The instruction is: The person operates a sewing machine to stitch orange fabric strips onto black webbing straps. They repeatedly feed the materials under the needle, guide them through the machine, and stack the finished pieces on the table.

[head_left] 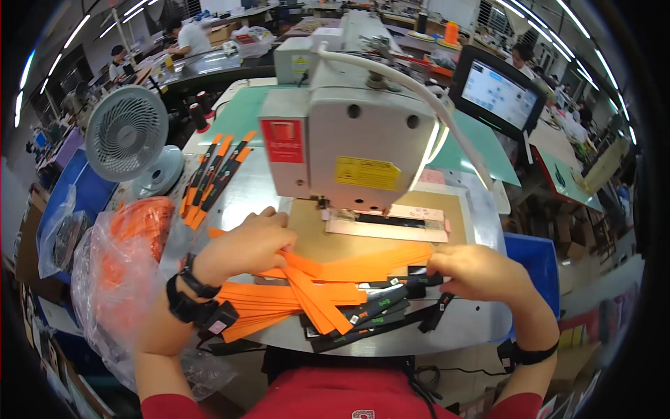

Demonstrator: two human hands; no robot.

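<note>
Orange strips and black strips with small printed marks lie in a loose, fanned pile at the near edge of the sewing machine table. My left hand is closed at the pile's upper left, thumb and fingers pinching the ends of some orange strips. Across from it, my right hand grips the right end of an orange strip that spans between both hands. Just beyond stands the sewing machine, a pink-edged clamp frame under its head, with a dark strip in it.
Several orange-and-black strips lie at the table's left. A clear plastic bag with orange material sits beside them, near a grey fan. A blue bin and a screen stand on the right. Other people work farther back.
</note>
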